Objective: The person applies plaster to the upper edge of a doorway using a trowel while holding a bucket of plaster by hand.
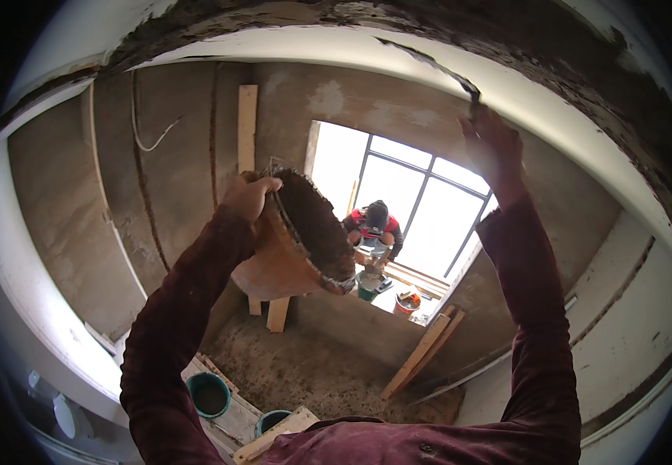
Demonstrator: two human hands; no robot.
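My left hand [247, 195] grips the rim of a large orange-brown bucket [274, 260], thumb over its edge. The bucket hangs tilted in front of me, its mouth turned to the right, and a dark, mortar-like coating [305, 213] shows inside. High on the right, my right hand [497, 146] is closed around the handle of a trowel [435, 68]. Its thin dark blade appears nearly edge-on, close to the pale underside of the ceiling beam [336, 48]; whether it touches cannot be made out. Rough dark mortar [506, 35] runs along the beam above.
Another person [374, 225] crouches by the bright window [421, 201], with a green bucket [367, 288] and an orange bucket [406, 303] nearby. Wooden planks [421, 353] lean below the sill. Two teal buckets [209, 395] stand lower left beside boards [278, 435]. A loose cable [136, 116] hangs left.
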